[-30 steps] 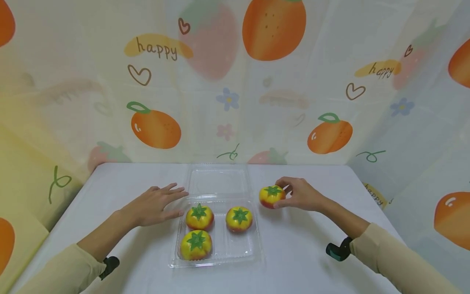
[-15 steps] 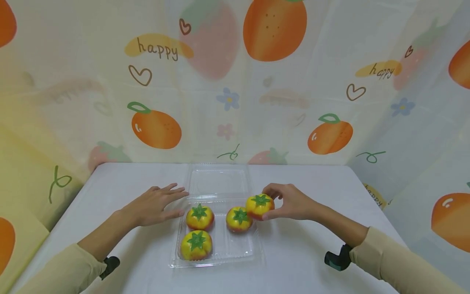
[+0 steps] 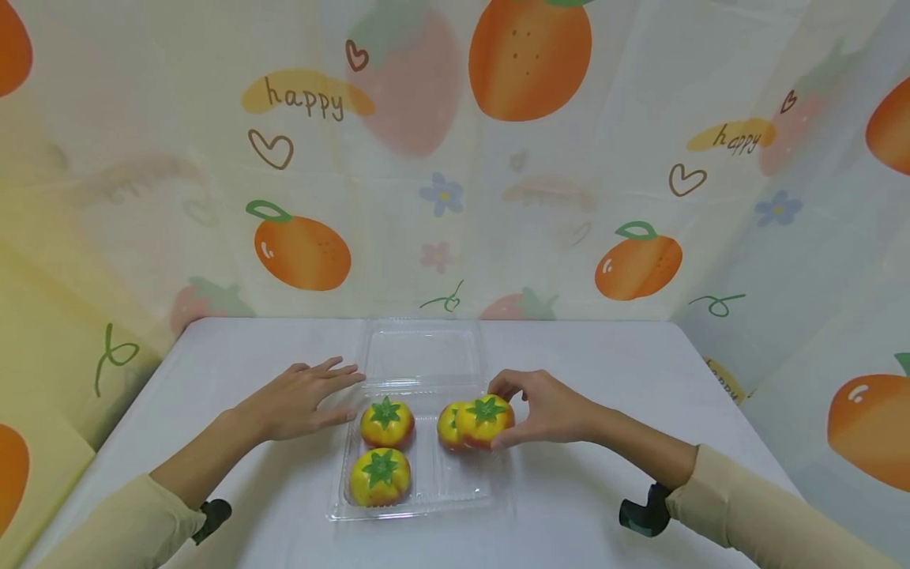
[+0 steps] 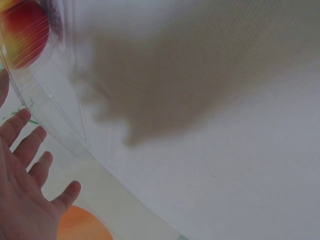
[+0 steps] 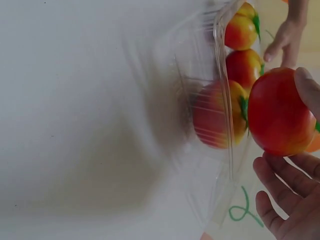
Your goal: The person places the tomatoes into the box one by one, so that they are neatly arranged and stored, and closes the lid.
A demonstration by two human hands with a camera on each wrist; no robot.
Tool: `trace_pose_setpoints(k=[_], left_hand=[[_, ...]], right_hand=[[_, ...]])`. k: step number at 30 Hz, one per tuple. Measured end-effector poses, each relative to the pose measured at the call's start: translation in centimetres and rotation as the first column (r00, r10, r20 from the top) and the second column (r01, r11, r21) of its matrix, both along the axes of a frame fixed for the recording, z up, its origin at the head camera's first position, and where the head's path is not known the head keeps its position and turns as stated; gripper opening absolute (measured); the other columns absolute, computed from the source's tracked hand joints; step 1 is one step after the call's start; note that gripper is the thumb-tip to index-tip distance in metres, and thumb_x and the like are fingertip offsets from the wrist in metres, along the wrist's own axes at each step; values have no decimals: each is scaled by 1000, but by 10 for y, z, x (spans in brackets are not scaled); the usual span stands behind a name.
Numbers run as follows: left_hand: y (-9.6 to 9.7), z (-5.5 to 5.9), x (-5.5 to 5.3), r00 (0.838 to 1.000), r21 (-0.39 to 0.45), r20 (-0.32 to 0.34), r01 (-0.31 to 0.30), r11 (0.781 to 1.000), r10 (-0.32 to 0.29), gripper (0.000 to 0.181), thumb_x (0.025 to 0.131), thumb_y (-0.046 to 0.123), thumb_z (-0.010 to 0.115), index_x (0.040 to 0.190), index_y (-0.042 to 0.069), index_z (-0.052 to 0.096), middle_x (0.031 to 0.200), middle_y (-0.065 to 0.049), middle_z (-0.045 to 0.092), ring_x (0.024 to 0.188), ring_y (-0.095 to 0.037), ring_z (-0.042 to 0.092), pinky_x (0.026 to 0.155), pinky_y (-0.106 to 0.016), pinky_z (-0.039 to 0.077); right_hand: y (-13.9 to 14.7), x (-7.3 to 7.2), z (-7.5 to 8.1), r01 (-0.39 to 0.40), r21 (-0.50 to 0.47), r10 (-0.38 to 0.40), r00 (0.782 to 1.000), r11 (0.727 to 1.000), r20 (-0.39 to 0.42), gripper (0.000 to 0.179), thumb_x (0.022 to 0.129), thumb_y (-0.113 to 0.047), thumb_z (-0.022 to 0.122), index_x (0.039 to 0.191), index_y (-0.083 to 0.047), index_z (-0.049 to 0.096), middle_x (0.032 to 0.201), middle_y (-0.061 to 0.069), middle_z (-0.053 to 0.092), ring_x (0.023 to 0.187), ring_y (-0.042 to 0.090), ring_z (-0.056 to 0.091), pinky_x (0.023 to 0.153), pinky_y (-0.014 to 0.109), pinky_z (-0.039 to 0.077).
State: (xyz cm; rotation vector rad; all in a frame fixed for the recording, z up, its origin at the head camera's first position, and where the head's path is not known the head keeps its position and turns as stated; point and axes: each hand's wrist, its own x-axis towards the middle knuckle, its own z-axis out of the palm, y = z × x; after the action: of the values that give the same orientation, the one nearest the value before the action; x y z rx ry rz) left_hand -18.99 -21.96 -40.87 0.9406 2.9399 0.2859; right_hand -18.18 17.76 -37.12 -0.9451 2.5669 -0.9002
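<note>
My right hand (image 3: 550,407) pinches a glossy red-and-yellow tomato-like fruit (image 3: 485,431) with a star-shaped green top, thumb on the near side and fingers behind. In the right wrist view this fruit (image 5: 277,112) is held above the wall of a clear plastic box (image 5: 220,145). In the head view it overlaps another such fruit (image 3: 445,431) in the box's right half. Two more, a far fruit (image 3: 387,431) and a near fruit (image 3: 379,486), sit in the left half. My left hand (image 3: 302,401) is spread beside the box's left edge, fingertips close to the rim, holding nothing.
The box's clear lid (image 3: 424,352) lies folded back behind it. Everything stands on a white-covered table (image 3: 590,506). A fruit-printed curtain (image 3: 441,237) rises right behind the table's far edge and along both sides.
My right hand has carried the held fruit left and toward me, from beside the box to over its right half. My left hand has stayed in place.
</note>
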Motion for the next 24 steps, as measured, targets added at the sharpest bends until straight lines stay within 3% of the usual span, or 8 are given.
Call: trace_pose_setpoints(k=[11,19,24], left_hand=[[-1,0,1,1000,-2,7,-11,1000,11,62,95,53,58,144,16,55,147,-11,52,140,-40,40,103,-66,38],[0,-1,1,1000,6,-4,-6,1000,6,61,95,52,58,143,15,55,146,-11,53,139,-40,41,102,-65,39],[0,-2,0,1000,6,-8,-2,1000,2,61,95,51,59,143,15,55,146,-11,53,139,-40,41,102,-65,39]], right_hand=[[-9,10,-4,-45,-2,45,999,999,29,52,72,-46,88,109,-24,58,101,-18,63,100,7,59,93,48,50],[-15,15,-10,-88,31,86,996,996,38,55,71,-49,87,109,-26,56,105,-17,63,100,6,58,92,32,52],[-17,18,-15,-121,65,120,993,991,10,56,70,-50,87,110,-25,57,105,-17,62,100,5,58,93,32,52]])
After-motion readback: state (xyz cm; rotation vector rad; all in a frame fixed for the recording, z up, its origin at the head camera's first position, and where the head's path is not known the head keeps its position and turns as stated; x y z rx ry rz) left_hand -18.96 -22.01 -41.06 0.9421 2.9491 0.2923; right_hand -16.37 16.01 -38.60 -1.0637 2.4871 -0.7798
